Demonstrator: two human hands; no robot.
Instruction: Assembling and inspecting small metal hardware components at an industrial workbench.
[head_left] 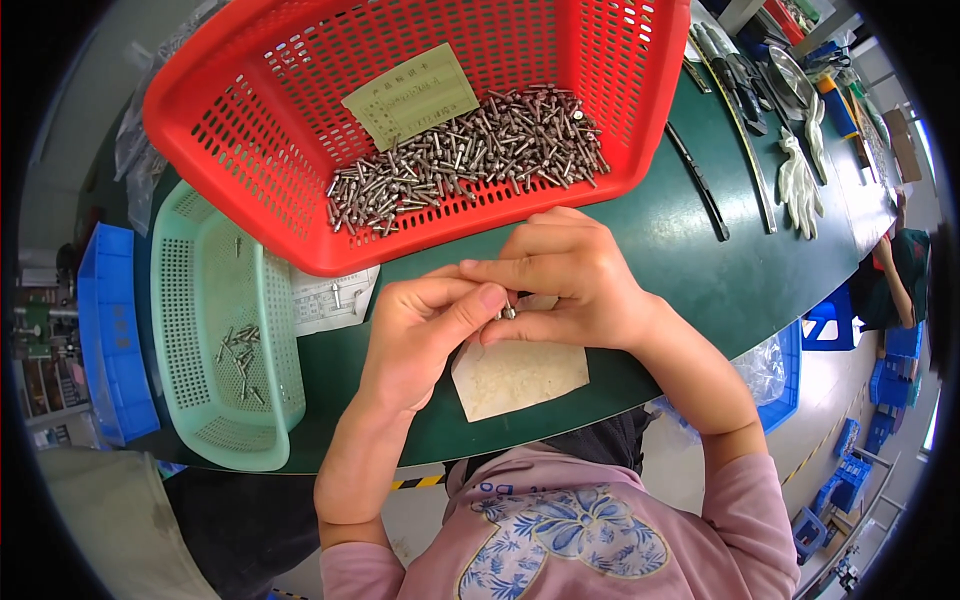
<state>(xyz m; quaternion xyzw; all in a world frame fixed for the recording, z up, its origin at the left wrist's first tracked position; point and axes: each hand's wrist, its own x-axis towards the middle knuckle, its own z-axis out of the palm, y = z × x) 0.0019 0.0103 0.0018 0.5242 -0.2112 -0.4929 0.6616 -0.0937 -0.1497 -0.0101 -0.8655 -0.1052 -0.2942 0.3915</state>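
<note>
Pinching a small metal screw [508, 313], left hand [425, 330] and right hand [565, 280] fingertips meeting, over beige card [520, 375]

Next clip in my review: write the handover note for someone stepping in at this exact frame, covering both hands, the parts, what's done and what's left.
Left hand and right hand: fingertips pinched together on one small metal screw, above a beige paper sheet on the green table.
Supply: big pile of small metal screws in the tilted red perforated plastic basket, beside a green paper card.
Done, judging by layout: a few screws lie in the pale green perforated plastic basket on the left.
Left: most of the red basket's pile.
</note>
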